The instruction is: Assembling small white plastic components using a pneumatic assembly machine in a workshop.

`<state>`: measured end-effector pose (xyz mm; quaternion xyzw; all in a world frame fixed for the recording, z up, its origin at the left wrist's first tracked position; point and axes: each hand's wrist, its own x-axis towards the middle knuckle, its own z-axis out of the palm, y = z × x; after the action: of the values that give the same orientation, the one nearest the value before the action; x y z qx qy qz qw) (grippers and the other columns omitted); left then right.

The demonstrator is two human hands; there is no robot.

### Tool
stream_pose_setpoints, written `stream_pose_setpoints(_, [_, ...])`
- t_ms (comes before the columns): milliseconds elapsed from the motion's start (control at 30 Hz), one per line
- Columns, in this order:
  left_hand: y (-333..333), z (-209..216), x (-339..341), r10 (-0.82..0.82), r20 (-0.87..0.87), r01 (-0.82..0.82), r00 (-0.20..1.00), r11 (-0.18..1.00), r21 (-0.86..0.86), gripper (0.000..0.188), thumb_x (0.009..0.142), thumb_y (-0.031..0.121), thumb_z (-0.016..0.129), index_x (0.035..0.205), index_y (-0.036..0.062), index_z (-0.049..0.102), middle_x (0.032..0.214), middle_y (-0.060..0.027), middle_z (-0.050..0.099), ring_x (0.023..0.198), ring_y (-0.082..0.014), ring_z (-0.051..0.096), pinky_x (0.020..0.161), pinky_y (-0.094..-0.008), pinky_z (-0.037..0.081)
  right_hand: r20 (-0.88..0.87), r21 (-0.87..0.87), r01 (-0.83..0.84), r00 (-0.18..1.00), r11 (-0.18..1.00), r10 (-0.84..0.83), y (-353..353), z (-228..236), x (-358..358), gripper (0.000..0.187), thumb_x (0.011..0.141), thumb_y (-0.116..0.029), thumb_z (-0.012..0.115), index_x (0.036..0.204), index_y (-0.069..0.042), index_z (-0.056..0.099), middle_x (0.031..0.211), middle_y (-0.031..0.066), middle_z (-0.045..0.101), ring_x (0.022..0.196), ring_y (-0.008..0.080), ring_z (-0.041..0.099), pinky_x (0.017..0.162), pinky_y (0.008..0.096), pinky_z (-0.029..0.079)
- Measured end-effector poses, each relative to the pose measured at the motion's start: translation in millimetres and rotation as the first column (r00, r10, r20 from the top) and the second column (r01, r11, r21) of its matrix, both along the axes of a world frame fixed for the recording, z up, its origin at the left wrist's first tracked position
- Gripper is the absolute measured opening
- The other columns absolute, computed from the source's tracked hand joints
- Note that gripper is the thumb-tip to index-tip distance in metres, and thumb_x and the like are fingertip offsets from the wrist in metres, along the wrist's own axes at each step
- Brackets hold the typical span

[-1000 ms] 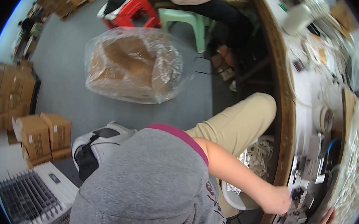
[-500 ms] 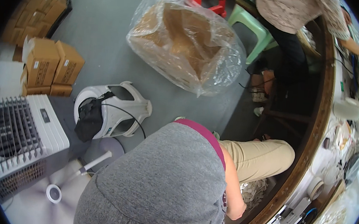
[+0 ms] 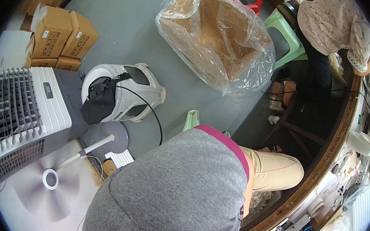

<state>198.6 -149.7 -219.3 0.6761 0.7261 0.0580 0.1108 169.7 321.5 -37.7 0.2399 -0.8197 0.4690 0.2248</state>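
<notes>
Neither of my hands shows. My grey sleeve (image 3: 174, 185) with a magenta cuff fills the lower middle. A narrow strip of my left arm (image 3: 249, 187) comes out past the cuff. The rest of that arm is hidden behind the sleeve, so what my hands hold or touch cannot be seen. Beside the arm is my leg in beige trousers (image 3: 277, 169), reaching under the workbench edge (image 3: 293, 206). Pale small pieces (image 3: 260, 200) lie heaped below the leg. On the bench close by are a small grey metal device (image 3: 295, 228) and a white roll (image 3: 316, 207).
A co-worker in a lace top (image 3: 329, 22) is at the bench's far end. A clear plastic bag lines a large carton (image 3: 217, 43) on the floor. Left stand a white stool (image 3: 148, 86) with a black bag (image 3: 100, 103), an air cooler (image 3: 49, 103), a spinning fan (image 3: 50, 178) and cartons (image 3: 53, 33).
The view has shifted, so the floor things sit further right and higher. Less of my left arm shows now. A pale green stool edge has appeared behind my sleeve. The co-worker's arm has drawn in.
</notes>
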Motion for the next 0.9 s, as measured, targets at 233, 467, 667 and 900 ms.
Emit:
stream_pose_setpoints(233, [-3, -6, 5, 0.047, -0.007, -0.047, 0.999, 0.999, -0.006, 0.030, 0.086, 0.023, 0.069, 0.112, 0.0109, 0.076, 0.118, -0.0075, 0.072, 0.108, -0.0257, 0.069, 0.087, -0.0388, 0.056, 0.130, 0.174, 0.703, 0.678, 0.689, -0.724, 16, 10, 18, 0.014, 0.087, -0.014, 0.074, 0.096, -0.003, 0.071, 0.090, 0.0078, 0.065, 0.082, 0.0184, 0.056, 0.068, 0.0340, 0.045])
stream_pose_setpoints(467, [6, -21, 10, 0.064, -0.015, -0.064, 0.998, 0.998, -0.009, 0.029, 0.086, 0.022, 0.068, 0.112, 0.0111, 0.076, 0.118, -0.0074, 0.072, 0.108, -0.0256, 0.069, 0.087, -0.0389, 0.056, 0.245, 0.041, 0.767, 0.614, 0.641, -0.750, -20, 18, 17, 0.019, 0.085, -0.011, 0.075, 0.101, -0.002, 0.070, 0.097, 0.0106, 0.067, 0.089, 0.0217, 0.058, 0.075, 0.0365, 0.046])
stream_pose_setpoints(667, [18, -54, 7, -0.011, -0.048, 0.007, 0.999, 0.996, -0.086, 0.029, 0.087, 0.021, 0.067, 0.112, 0.0112, 0.076, 0.118, -0.0073, 0.072, 0.107, -0.0255, 0.069, 0.086, -0.0390, 0.056, 0.293, 0.058, 0.800, 0.558, 0.597, -0.776, -65, 7, 17, 0.023, 0.088, -0.014, 0.072, 0.108, -0.002, 0.068, 0.098, 0.0097, 0.066, 0.085, 0.0218, 0.059, 0.073, 0.0350, 0.047])
stream_pose_setpoints(900, [40, -90, 13, -0.144, -0.111, 0.127, 0.983, 0.981, -0.146, 0.028, 0.087, 0.020, 0.067, 0.112, 0.0114, 0.076, 0.118, -0.0072, 0.072, 0.107, -0.0254, 0.069, 0.086, -0.0390, 0.056, 0.242, 0.128, 0.850, 0.473, 0.511, -0.847, -64, 15, 21, 0.028, 0.090, -0.022, 0.077, 0.105, 0.002, 0.075, 0.101, 0.0116, 0.072, 0.089, 0.0226, 0.063, 0.081, 0.0360, 0.052])
